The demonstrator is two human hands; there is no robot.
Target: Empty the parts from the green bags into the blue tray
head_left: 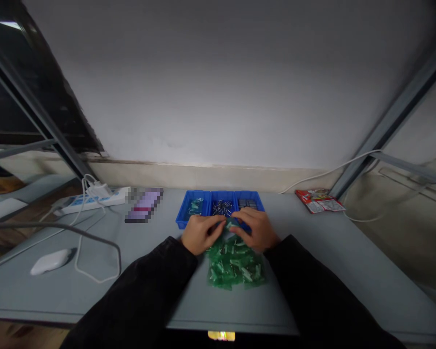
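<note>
My left hand [202, 233] and my right hand [253, 229] meet in front of the blue bins, both with thumb and fingers pinched together. Between the fingertips is a small green plastic bag [231, 225]. Below it lies a pile of similar green bags [236, 266] with small pale and metallic pieces inside. Just behind my hands are three joined blue bins [181, 213]. Small clear-green pieces [195, 205] lie in the left bin, metal screws or pins [222, 207] in the middle, and dark grey blocks [247, 202] in the right one, partly hidden by my right hand.
On the left of the grey table [160, 305] are a phone [145, 205], a white power strip [109, 198], loose cables [80, 237] and a white earbud case [51, 261]. A red snack packet [319, 201] lies back right, near a metal post [359, 145]. A wall closes the back.
</note>
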